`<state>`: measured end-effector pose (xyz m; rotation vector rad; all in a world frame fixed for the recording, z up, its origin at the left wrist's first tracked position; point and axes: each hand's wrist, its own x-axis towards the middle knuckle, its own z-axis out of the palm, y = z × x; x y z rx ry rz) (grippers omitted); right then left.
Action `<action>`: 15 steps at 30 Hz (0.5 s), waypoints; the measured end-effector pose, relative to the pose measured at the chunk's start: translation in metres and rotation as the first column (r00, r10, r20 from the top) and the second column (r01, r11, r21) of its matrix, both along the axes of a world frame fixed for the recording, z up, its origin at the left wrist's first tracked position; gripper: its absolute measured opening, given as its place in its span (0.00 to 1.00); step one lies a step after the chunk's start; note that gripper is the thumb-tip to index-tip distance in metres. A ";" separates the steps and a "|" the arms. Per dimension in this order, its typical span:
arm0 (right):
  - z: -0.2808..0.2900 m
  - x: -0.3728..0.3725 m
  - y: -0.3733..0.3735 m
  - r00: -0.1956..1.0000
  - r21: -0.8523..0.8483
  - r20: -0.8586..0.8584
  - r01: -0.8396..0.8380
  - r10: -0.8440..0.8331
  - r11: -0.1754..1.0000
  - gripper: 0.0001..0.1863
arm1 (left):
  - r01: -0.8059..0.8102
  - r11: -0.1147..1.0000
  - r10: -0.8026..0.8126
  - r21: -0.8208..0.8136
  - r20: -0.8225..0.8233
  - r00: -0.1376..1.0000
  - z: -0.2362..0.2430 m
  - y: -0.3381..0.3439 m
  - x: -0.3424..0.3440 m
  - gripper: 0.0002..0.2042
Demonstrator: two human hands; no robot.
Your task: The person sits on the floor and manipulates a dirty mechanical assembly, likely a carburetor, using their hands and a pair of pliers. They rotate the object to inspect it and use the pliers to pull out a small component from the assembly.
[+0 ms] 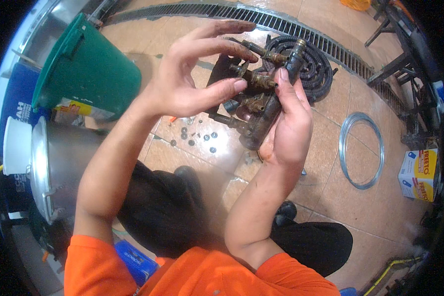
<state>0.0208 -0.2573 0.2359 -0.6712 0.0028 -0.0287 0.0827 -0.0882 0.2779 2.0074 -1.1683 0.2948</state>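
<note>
In my right hand (292, 121) is a dark, greasy valve manifold (270, 116), a thick pipe held at a slant, its upper end leaning away to the right. Fingers wrap around the pipe and the thumb lies along it. Several brass-toned valves stick out of its left side. My left hand (192, 69) is open around one valve (251, 76), thumb below and fingers above; whether the thumb tip touches it is hard to tell. The fingertips are stained dark. Behind the manifold, a round black burner (313, 74) with concentric rings lies on the floor.
Several small black rings (191, 142) are scattered on the tiled floor below my hands. A green bin (93, 69) and a metal pot (44, 167) stand left. Right are a wire coil (343, 148) and a yellow-white box (419, 175). A drain grate (281, 22) crosses the far floor.
</note>
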 end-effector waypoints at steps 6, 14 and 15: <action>-0.012 0.000 0.002 0.997 0.094 0.031 -0.069 0.066 0.993 0.17 | -0.031 0.998 0.023 0.053 0.134 0.991 0.007 0.003 0.002 0.10; -0.017 0.005 0.004 0.999 0.183 0.035 -0.017 0.010 0.983 0.15 | -0.144 0.990 0.135 0.011 0.272 0.953 0.013 -0.005 -0.010 0.09; -0.018 0.004 0.004 0.998 0.219 0.060 -0.047 0.034 0.975 0.16 | -0.161 0.987 0.147 0.024 0.292 0.945 0.016 -0.005 -0.011 0.09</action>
